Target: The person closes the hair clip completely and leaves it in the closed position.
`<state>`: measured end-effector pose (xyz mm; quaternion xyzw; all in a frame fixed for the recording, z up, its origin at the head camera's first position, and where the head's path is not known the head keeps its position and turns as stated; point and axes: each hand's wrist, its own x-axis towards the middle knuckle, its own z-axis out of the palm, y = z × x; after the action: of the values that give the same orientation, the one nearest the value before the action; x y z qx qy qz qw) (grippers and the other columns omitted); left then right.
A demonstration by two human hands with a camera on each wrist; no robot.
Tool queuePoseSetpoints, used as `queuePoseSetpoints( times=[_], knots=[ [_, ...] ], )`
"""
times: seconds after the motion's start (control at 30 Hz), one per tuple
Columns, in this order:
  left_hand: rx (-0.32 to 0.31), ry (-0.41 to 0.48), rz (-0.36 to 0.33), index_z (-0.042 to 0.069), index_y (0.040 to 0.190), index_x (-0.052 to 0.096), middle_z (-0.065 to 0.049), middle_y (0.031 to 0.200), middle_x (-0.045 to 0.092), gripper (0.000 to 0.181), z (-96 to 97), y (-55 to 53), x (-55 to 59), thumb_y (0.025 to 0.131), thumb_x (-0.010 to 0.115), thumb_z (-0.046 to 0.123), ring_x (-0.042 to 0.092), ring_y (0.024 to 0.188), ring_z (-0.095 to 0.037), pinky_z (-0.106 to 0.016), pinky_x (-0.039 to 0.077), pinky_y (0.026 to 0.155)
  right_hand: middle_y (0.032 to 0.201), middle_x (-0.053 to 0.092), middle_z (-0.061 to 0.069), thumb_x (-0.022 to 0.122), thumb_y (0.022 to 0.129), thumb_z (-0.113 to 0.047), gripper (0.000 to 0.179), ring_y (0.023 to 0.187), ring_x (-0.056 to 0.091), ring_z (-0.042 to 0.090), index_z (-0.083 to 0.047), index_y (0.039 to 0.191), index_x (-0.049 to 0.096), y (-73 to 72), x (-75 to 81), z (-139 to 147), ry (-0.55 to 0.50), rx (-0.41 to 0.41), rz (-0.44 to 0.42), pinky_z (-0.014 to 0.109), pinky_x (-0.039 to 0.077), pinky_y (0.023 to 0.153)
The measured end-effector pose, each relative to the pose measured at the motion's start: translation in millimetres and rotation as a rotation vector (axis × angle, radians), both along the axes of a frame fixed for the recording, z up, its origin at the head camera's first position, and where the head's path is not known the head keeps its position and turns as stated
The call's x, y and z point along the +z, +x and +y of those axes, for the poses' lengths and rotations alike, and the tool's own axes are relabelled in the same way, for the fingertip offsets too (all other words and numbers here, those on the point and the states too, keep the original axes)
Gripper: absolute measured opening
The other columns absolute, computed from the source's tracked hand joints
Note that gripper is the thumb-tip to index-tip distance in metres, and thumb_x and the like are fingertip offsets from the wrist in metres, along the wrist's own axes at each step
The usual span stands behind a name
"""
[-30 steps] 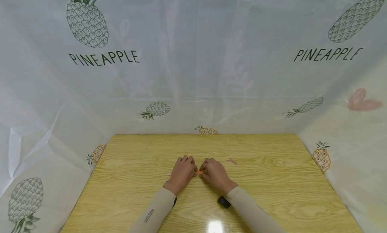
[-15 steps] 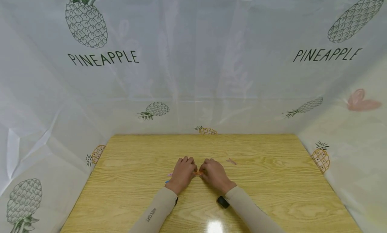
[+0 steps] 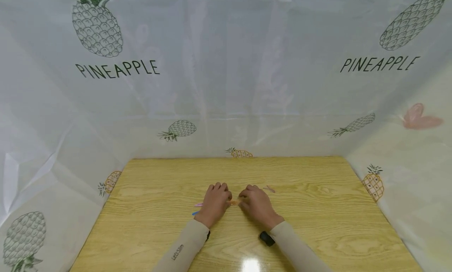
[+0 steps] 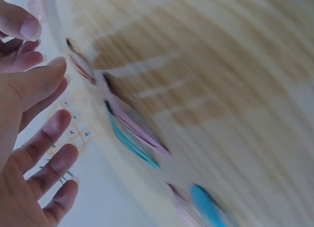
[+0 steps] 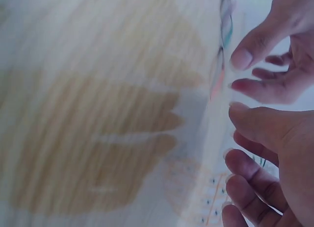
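My left hand point(image 3: 214, 203) and right hand point(image 3: 259, 206) hover just above the wooden table point(image 3: 318, 225), fingers loosely bent, with a small gap between them. In that gap lies a slim orange piece point(image 3: 233, 203), perhaps a hair clip. The left wrist view shows it as a narrow orange-and-dark loop point(image 4: 81, 68), close to the fingertips. Nothing visible sits between either thumb and its fingers. Beneath the left palm lie a pink slotted strip point(image 4: 132, 121) and a teal one point(image 4: 128, 141). Blurring hides the right fingertips' exact contact in the head view.
Left of the left hand are another pink strip point(image 3: 199, 205) and a blue piece point(image 3: 195, 213). Two thin pinkish pieces lie crossed point(image 3: 270, 189) beyond the right hand. A black wrist device point(image 3: 266, 238) sits at the right cuff. Pineapple-printed sheeting point(image 3: 226, 87) encloses the table.
My right hand has drawn away rightward from the orange piece, widening the gap between the hands. The left hand has barely moved. The head view has shifted slightly.
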<state>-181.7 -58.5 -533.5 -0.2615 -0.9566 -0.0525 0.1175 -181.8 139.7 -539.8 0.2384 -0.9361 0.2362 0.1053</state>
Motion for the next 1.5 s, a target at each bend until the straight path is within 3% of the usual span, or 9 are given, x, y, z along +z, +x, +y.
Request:
queuePoseSetpoints(
  times=[0.13,0.37,0.63,0.87,1.1,1.5],
  knots=[
    [0.005,0.037,-0.033,0.023,0.100,0.080,0.006,0.104,0.062,0.015,13.0,-4.9,2.8,0.092,0.084,0.034,0.053,0.095,-0.016,-0.035,0.047,0.088,0.093,0.067,0.002,0.088,0.087,-0.008,0.016,0.086,0.064,0.022,-0.008,0.102,0.080,-1.3,3.9,15.9,-0.035,-0.084,0.002,0.049,0.057,0.079],
    [0.030,0.082,-0.087,0.024,0.111,0.078,0.005,0.108,0.064,0.018,40.8,-18.4,3.0,0.096,0.081,0.033,0.056,0.100,-0.018,-0.038,0.048,0.092,0.094,0.066,0.006,0.090,0.083,-0.003,0.021,0.086,0.066,0.025,-0.005,0.101,0.079,-9.7,4.2,44.1,-0.048,-0.185,0.074,0.040,0.060,0.070],
    [0.048,0.104,-0.148,0.022,0.121,0.076,0.004,0.112,0.064,0.026,67.9,-30.9,4.6,0.098,0.078,0.033,0.056,0.105,-0.019,-0.038,0.047,0.096,0.092,0.067,0.012,0.089,0.084,-0.003,0.020,0.081,0.065,0.031,0.000,0.101,0.079,-18.0,-0.1,65.8,-0.081,-0.251,0.154,0.043,0.059,0.065],
    [0.076,0.072,-0.099,0.023,0.120,0.076,0.004,0.111,0.064,0.026,89.4,-38.4,-0.4,0.096,0.081,0.034,0.057,0.105,-0.018,-0.035,0.048,0.093,0.097,0.067,0.016,0.090,0.085,-0.008,0.027,0.083,0.064,0.033,0.002,0.106,0.078,-20.5,-0.6,75.9,-0.070,-0.306,0.094,0.045,0.058,0.066],
    [0.116,0.048,-0.083,0.024,0.121,0.077,0.004,0.111,0.065,0.027,107.2,-39.4,-2.2,0.097,0.080,0.036,0.057,0.104,-0.017,-0.034,0.048,0.093,0.098,0.068,0.017,0.090,0.084,-0.008,0.028,0.085,0.065,0.034,0.003,0.106,0.078,-22.1,-3.3,81.5,-0.033,-0.335,0.044,0.047,0.059,0.070],
    [0.155,-0.007,-0.122,0.025,0.115,0.079,0.003,0.113,0.065,0.022,135.9,-44.1,-9.1,0.096,0.080,0.037,0.057,0.105,-0.018,-0.035,0.050,0.094,0.087,0.066,0.012,0.089,0.085,-0.007,0.013,0.076,0.062,0.032,-0.001,0.091,0.079,-23.3,-2.9,82.2,0.028,-0.379,-0.021,0.050,0.056,0.069]
  ],
)
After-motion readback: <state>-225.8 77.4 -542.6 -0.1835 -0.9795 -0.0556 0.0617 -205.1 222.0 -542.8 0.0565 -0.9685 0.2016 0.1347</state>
